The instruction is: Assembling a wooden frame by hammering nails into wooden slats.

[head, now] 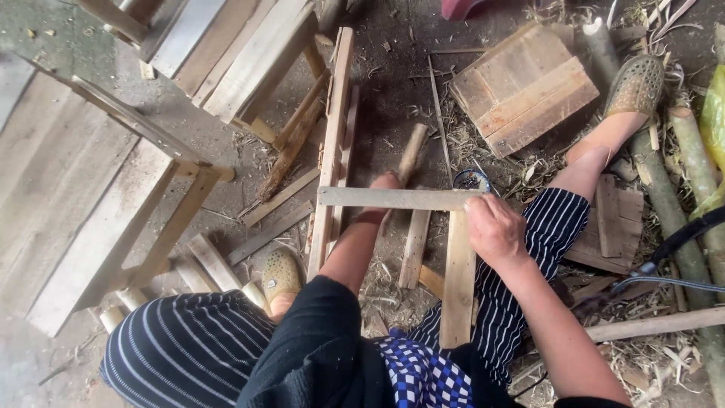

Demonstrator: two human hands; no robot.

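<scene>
Dirt floor, littered with shavings. On it: slatted wooden panel, far right; bamboo poles, right edge; loose wood strips, centre; board offcuts, near left; small plank square, right.

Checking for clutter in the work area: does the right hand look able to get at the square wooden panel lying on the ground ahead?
Probably yes. The right hand rests on the cross slat, and only low straw litter lies before the wooden panel.
</scene>
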